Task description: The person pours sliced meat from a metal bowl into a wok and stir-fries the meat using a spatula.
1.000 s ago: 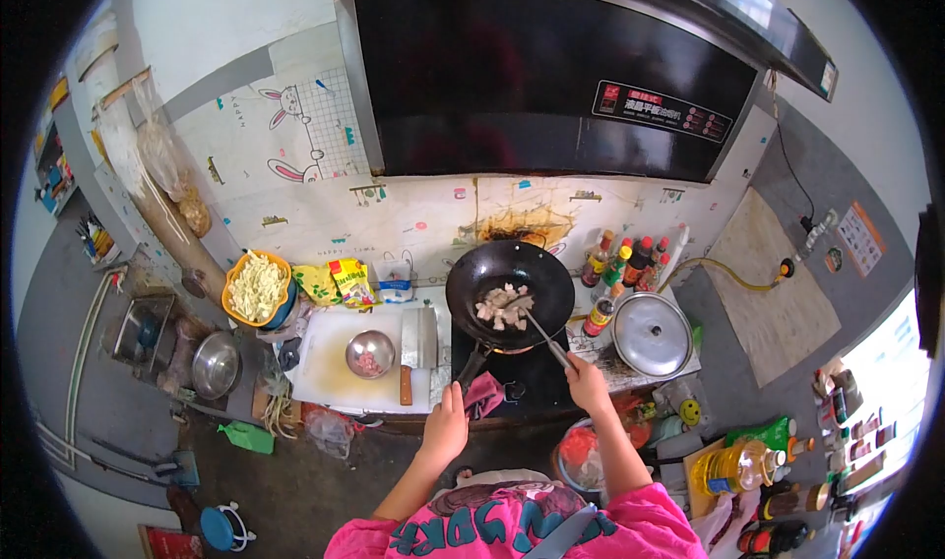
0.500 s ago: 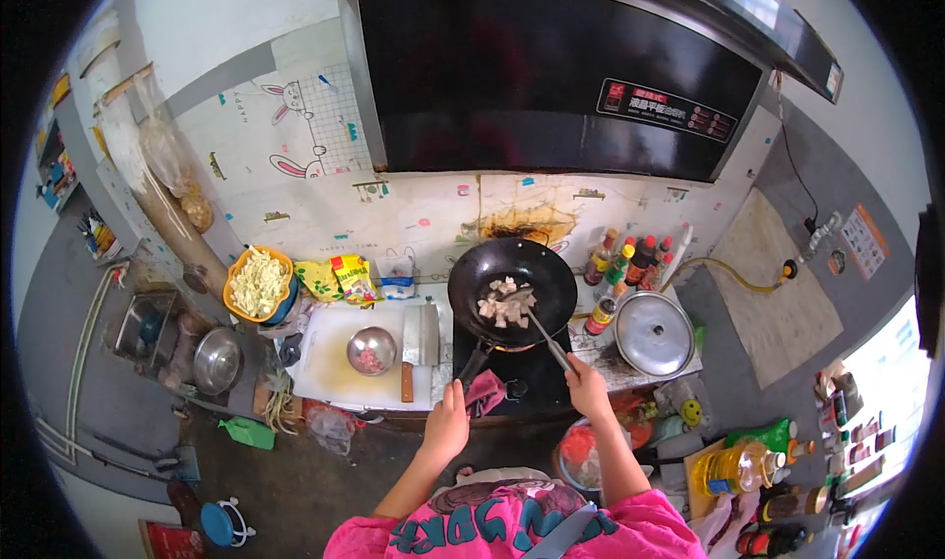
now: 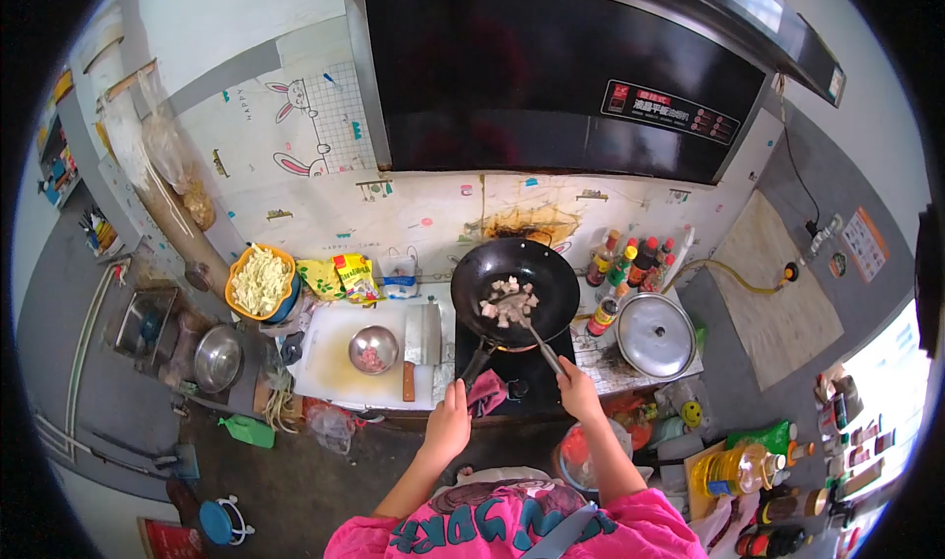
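A dark wok (image 3: 556, 281) stands on the black stove (image 3: 541, 392), with pieces of pale meat (image 3: 510, 308) in its middle. My left hand (image 3: 450, 421) is closed around the end of the wok handle (image 3: 476, 364). In my right hand (image 3: 579, 392) is the grey handle of a metal spatula (image 3: 544, 348), whose head lies among the meat. A pink cloth (image 3: 487, 394) hangs beside my left hand at the stove's front. Left of the stove, a cleaver (image 3: 423, 335) and a steel bowl with raw meat (image 3: 373, 349) rest on a white cutting board (image 3: 330, 347).
Sauce bottles (image 3: 603, 315) and a lidded silver pot (image 3: 655, 335) stand right of the wok. At the back left are a yellow basket of cut vegetables (image 3: 261, 281) and seasoning packets (image 3: 354, 279). A range hood (image 3: 561, 82) hangs above. An oil bottle (image 3: 733, 468) stands lower right.
The spatula and my right hand have shifted slightly left, and the meat pieces have moved about in the wok. My left hand keeps its hold on the wok handle.
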Motion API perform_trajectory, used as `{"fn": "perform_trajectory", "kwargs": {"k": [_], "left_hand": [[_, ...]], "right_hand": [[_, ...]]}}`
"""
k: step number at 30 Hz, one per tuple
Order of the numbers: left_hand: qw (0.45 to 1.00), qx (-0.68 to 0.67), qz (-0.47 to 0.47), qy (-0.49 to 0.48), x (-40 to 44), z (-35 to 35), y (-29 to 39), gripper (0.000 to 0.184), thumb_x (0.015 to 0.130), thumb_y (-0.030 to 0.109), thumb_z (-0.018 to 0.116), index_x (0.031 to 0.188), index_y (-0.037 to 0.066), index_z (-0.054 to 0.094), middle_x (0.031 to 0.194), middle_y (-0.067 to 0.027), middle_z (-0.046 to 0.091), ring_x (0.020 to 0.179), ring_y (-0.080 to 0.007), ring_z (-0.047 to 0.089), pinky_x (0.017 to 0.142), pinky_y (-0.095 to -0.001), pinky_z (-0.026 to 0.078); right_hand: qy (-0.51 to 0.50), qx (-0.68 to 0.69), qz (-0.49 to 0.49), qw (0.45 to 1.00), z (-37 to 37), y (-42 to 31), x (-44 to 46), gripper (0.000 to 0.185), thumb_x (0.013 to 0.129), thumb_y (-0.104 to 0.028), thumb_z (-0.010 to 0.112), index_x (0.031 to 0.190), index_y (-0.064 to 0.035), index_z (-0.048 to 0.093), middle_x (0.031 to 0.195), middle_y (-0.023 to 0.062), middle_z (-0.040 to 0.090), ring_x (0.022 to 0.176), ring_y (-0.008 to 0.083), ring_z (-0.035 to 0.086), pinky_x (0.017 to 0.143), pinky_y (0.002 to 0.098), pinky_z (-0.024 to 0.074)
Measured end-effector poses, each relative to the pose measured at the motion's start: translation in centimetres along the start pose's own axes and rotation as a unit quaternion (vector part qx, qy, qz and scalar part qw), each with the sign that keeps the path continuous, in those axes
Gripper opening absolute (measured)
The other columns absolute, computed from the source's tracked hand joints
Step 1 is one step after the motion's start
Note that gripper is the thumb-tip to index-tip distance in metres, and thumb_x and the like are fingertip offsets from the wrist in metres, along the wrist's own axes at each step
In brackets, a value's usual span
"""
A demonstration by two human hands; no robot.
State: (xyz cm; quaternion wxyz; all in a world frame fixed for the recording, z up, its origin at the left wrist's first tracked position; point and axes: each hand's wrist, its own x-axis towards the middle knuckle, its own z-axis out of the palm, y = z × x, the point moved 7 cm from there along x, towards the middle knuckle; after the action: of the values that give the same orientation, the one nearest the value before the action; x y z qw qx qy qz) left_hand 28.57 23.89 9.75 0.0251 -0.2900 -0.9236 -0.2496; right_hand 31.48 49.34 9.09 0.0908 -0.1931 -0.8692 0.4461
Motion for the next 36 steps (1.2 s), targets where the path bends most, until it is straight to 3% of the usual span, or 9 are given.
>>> {"fn": "perform_trajectory", "kwargs": {"k": [2,7,10,15,18,20,22,32,36], "left_hand": [[0.999,-0.008,-0.018,-0.036,0.1,0.4,-0.2,0.067,0.075,0.007,0.059,0.130,-0.010,0.024,0.125,-0.0291,0.035,0.098,-0.0422,0.051,0.082,-0.0423,0.045],[1.000,0.017,0.006,0.009,0.1,0.3,0.0,0.064,0.076,0.008,0.058,0.129,-0.009,0.028,0.123,-0.0270,0.040,0.084,-0.0376,0.056,0.073,-0.0418,0.047],[1.000,0.019,0.008,0.010,0.1,0.6,-0.2,0.064,0.076,0.008,0.058,0.130,-0.009,0.027,0.124,-0.0268,0.040,0.084,-0.0377,0.056,0.073,-0.0417,0.047],[0.999,-0.008,-0.017,-0.036,0.1,0.5,-0.2,0.069,0.075,0.008,0.060,0.130,-0.010,0.023,0.126,-0.0288,0.035,0.096,-0.0424,0.052,0.081,-0.0431,0.046],[0.999,-0.007,-0.013,-0.035,0.0,0.4,-0.1,0.068,0.075,0.008,0.060,0.130,-0.010,0.024,0.126,-0.0285,0.035,0.096,-0.0420,0.052,0.081,-0.0429,0.046],[0.999,-0.004,-0.018,-0.042,0.0,0.4,-0.2,0.068,0.075,0.008,0.060,0.130,-0.010,0.024,0.126,-0.0284,0.035,0.097,-0.0417,0.052,0.081,-0.0427,0.046],[0.999,-0.002,-0.022,-0.043,0.0,0.5,-0.4,0.068,0.075,0.008,0.059,0.131,-0.010,0.024,0.127,-0.0281,0.035,0.097,-0.0415,0.052,0.081,-0.0426,0.046],[0.998,0.013,-0.014,-0.052,0.1,0.5,0.0,0.068,0.076,0.008,0.059,0.131,-0.010,0.022,0.126,-0.0291,0.035,0.095,-0.0415,0.053,0.080,-0.0422,0.046],[0.998,0.008,-0.013,-0.055,0.1,0.1,0.1,0.068,0.077,0.009,0.059,0.131,-0.010,0.022,0.126,-0.0295,0.035,0.094,-0.0413,0.054,0.079,-0.0423,0.047]], "right_hand": [[0.002,-0.034,-0.034,0.999,-1.5,-1.8,-1.0,0.037,0.084,-0.012,0.053,0.120,-0.0043,0.051,0.105,0.0239,0.058,0.098,0.0390,0.055,0.081,0.0404,0.0454],[-0.029,-0.048,0.013,0.998,-1.0,-1.3,-1.2,0.037,0.084,-0.013,0.053,0.120,-0.0049,0.051,0.105,0.0246,0.057,0.097,0.0395,0.055,0.082,0.0402,0.0452],[0.019,-0.050,-0.049,0.997,0.3,-0.3,-0.6,0.039,0.083,-0.012,0.054,0.122,-0.0058,0.051,0.088,0.0214,0.062,0.079,0.0319,0.062,0.073,0.0353,0.0471],[-0.022,-0.083,-0.005,0.996,1.1,-1.0,-1.0,0.039,0.083,-0.011,0.053,0.122,-0.0062,0.050,0.102,0.0243,0.058,0.097,0.0384,0.056,0.082,0.0400,0.0456],[0.003,-0.050,-0.059,0.997,0.3,-1.0,-1.3,0.038,0.083,-0.012,0.053,0.121,-0.0057,0.051,0.102,0.0243,0.059,0.097,0.0379,0.057,0.082,0.0386,0.0455],[-0.011,-0.036,-0.001,0.999,-0.9,-1.2,-1.6,0.039,0.084,-0.011,0.052,0.122,-0.0029,0.050,0.108,0.0241,0.057,0.103,0.0378,0.053,0.085,0.0379,0.0441],[0.026,-0.047,-0.052,0.997,-1.6,-1.2,-1.6,0.038,0.084,-0.011,0.052,0.121,-0.0027,0.050,0.106,0.0244,0.057,0.101,0.0385,0.054,0.083,0.0389,0.0447],[0.015,-0.084,-0.009,0.996,-0.5,0.5,-0.6,0.037,0.084,-0.010,0.052,0.120,-0.0015,0.050,0.106,0.0244,0.058,0.099,0.0398,0.055,0.085,0.0396,0.0443],[0.037,-0.025,-0.017,0.999,0.2,0.9,-0.1,0.038,0.085,-0.011,0.052,0.121,-0.0015,0.050,0.103,0.0249,0.059,0.093,0.0339,0.060,0.079,0.0368,0.0468]]}}
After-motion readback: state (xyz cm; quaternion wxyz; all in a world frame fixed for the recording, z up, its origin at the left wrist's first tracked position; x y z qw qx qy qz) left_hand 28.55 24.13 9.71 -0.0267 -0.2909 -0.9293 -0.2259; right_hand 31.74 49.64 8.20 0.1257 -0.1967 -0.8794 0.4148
